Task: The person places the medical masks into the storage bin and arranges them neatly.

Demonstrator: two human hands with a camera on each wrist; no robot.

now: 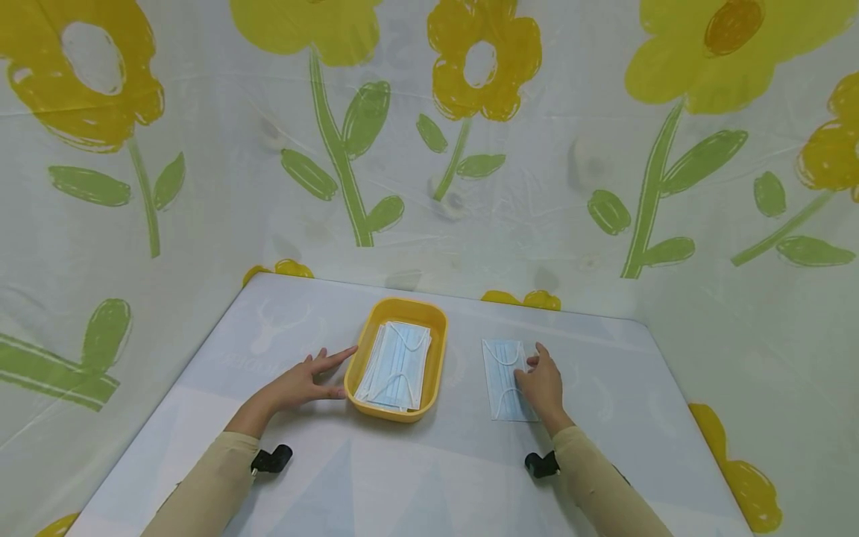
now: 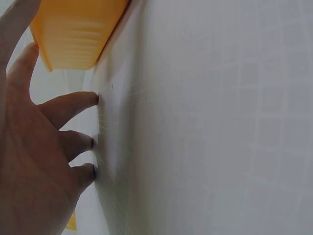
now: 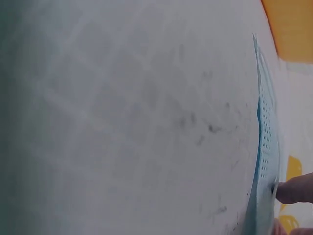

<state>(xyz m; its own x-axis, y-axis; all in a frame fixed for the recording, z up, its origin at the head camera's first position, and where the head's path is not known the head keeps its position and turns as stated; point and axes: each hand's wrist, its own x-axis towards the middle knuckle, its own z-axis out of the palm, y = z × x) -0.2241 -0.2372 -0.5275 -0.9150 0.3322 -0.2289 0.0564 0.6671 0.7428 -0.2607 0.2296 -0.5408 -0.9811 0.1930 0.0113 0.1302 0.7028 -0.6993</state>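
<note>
A yellow plastic box (image 1: 436, 362) holds a stack of light blue pleated face masks (image 1: 397, 365) with white ear loops. Beside its left wall is my left hand (image 1: 298, 384), fingers spread, index fingertip and thumb at the rim. In the left wrist view the other fingertips (image 2: 90, 98) reach down to the tabletop. A single face mask (image 1: 502, 380) lies flat on the table right of the box. My right hand (image 1: 545, 388) is over this mask's right edge, thumb and fingers apart. In the right wrist view its thumb (image 3: 296, 189) touches the mask's upper face.
The table (image 1: 416, 477) has a pale printed cover. White fabric walls (image 1: 470, 239) with yellow flowers enclose its back and sides. Black wrist cameras (image 1: 271, 459) sit at both sleeves, close above the tabletop.
</note>
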